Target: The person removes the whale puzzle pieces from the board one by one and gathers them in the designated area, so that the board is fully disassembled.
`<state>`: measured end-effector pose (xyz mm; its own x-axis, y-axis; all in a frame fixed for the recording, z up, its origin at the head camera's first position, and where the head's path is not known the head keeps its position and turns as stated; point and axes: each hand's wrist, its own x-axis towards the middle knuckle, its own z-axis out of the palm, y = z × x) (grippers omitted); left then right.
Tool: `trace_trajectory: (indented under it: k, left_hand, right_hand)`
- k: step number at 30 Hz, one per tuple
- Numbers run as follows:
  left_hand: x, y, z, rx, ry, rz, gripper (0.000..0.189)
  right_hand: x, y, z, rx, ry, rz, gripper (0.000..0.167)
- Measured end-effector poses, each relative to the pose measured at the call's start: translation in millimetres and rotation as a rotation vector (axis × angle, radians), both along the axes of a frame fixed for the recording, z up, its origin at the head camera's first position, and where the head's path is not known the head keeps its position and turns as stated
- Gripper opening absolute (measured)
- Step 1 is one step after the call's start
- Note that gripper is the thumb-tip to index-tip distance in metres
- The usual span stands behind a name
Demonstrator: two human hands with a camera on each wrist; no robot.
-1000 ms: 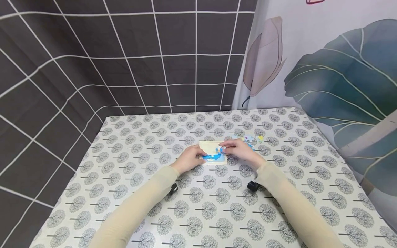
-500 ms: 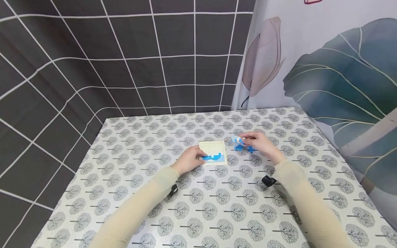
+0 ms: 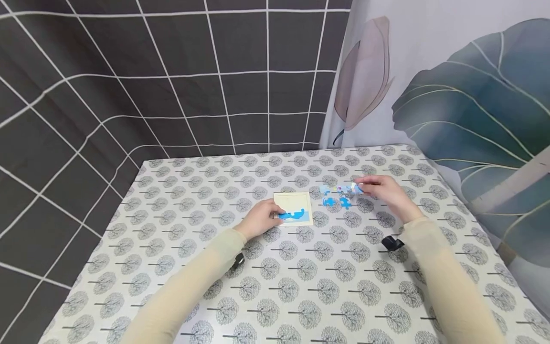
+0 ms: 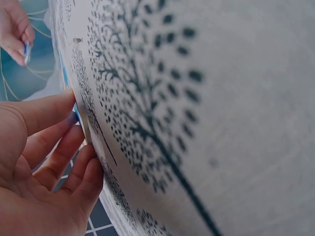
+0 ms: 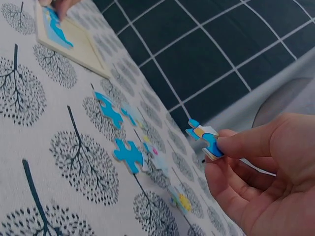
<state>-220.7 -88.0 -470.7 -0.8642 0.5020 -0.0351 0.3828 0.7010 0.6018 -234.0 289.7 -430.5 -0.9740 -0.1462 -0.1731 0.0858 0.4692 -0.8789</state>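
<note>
A small cream puzzle board (image 3: 293, 199) lies on the table, with blue pieces fitted along its near part and bare wood in its far part. My left hand (image 3: 259, 220) grips the board's near left corner, thumb over the blue pieces and fingers along the edge. To the right, my right hand (image 3: 388, 193) pinches a jigsaw piece (image 5: 210, 141) in blue, white and orange between thumb and fingers. In the right wrist view, it is held up above the cloth. Just left of that hand lie several loose jigsaw pieces (image 5: 129, 155), mostly blue, one with a yellow flower.
A white cloth printed with grey trees (image 3: 301, 267) covers the table. Behind it hangs a dark curtain with a white grid (image 3: 185, 95). A pale curtain with large leaves (image 3: 481, 95) hangs at the right. Each wrist carries a black camera mount (image 3: 392, 243).
My right hand has moved from over the board to the right, past the loose pieces, with a jigsaw piece in its fingers. My left hand has stayed at the board's corner.
</note>
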Motion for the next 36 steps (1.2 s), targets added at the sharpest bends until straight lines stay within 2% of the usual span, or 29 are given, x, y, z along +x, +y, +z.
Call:
trace_trajectory:
  k: [5, 8, 13, 20, 29, 36]
  left_hand:
    - [-0.1, -1.2, 1.2, 0.019, -0.014, 0.006, 0.031]
    - [0.3, -0.5, 2.3, 0.008, -0.028, 0.011, 0.031]
    - [-0.8, 2.0, 4.2, 0.0, -0.021, 0.01, 0.031]
    - [-0.1, 1.2, 4.4, -0.01, -0.007, 0.01, 0.031]
    - [-0.6, 0.4, 4.5, -0.001, -0.015, 0.012, 0.031]
    - [-0.5, 0.5, 3.8, 0.001, -0.017, 0.007, 0.031]
  right_hand:
    - [-0.8, 4.9, -8.6, -0.03, -0.018, 0.037, 0.04]
    - [-0.1, 7.0, -12.0, 0.0, -0.023, 0.039, 0.04]
    - [-2.1, 13.3, -14.3, 0.049, -0.042, 0.014, 0.041]
    - [-1.8, 15.1, -18.9, 0.019, -0.106, -0.01, 0.043]
    - [1.9, 19.2, -21.9, -0.004, -0.118, -0.041, 0.049]
    - [1.1, 21.4, -26.7, -0.007, -0.123, -0.065, 0.048]
